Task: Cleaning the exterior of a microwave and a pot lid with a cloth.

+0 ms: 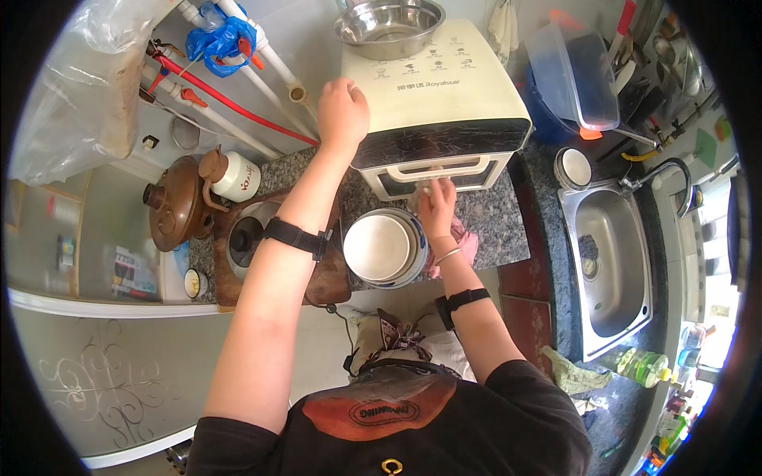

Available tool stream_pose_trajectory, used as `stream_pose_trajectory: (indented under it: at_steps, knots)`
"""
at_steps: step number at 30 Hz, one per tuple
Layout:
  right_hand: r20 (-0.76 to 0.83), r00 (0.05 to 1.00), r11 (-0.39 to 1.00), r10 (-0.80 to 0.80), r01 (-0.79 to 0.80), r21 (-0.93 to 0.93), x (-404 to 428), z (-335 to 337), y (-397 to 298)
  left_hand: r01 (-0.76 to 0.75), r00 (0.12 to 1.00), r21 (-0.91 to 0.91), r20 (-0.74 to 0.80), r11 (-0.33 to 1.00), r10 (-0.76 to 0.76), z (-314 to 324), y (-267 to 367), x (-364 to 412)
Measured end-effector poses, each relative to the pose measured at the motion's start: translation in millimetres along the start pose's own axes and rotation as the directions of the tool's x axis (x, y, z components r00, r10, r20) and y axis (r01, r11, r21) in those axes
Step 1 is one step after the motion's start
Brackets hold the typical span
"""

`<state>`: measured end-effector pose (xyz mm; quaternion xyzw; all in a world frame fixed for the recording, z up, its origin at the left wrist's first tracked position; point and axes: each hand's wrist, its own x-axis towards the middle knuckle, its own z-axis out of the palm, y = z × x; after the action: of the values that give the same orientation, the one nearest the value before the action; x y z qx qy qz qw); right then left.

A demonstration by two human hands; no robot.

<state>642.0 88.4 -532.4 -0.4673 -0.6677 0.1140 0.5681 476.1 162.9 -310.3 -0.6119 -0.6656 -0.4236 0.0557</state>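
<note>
My left hand (344, 113) is curled at the left edge of a cream Royalstar countertop oven (428, 104); its fingertips are hidden, so a grip is not certain. In my right hand (439, 208) is a pale crumpled cloth (418, 195), mostly covered by the fingers, just below the oven's door handle (440, 169) and near the door glass. The door looks closed. Below that hand a pink cloth (464, 241) lies on the granite counter (500, 220). Left of it stands a stack of bowls and plates, topped by a white bowl (376, 247).
A steel basin (390, 30) sits on the oven. To the left are a lidded pot (247, 232) on a wooden board (286, 285), a white jug (235, 177) and a brown pot (175, 205). A steel sink (613, 256) and small bowls (574, 168) are at right.
</note>
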Motion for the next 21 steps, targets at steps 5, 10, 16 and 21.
stream_pose_trajectory:
  at_steps: [5, 10, 16, 21]
  knots:
    - [-0.31, 0.795, 0.814, 0.521, -0.354, 0.461, 16, 0, -17, -0.006, 1.0, 0.013, -0.006, 1.0, 0.006, -1, -4, 0]
    - [-0.115, 0.73, 0.672, 0.674, -0.54, 0.507, 15, -3, 16, -0.006, 1.0, 0.005, -0.01, 1.0, 0.006, 3, 0, 0]
    - [0.111, 0.743, 0.344, 0.661, -0.431, 0.834, 3, -9, 1, 0.008, 1.0, 0.023, -0.014, 1.0, -0.008, 1, 0, 0]
    - [0.05, 0.734, 0.435, 0.678, -0.455, 0.777, 13, -9, -6, 0.025, 1.0, 0.035, -0.002, 0.999, -0.025, -2, 2, -1]
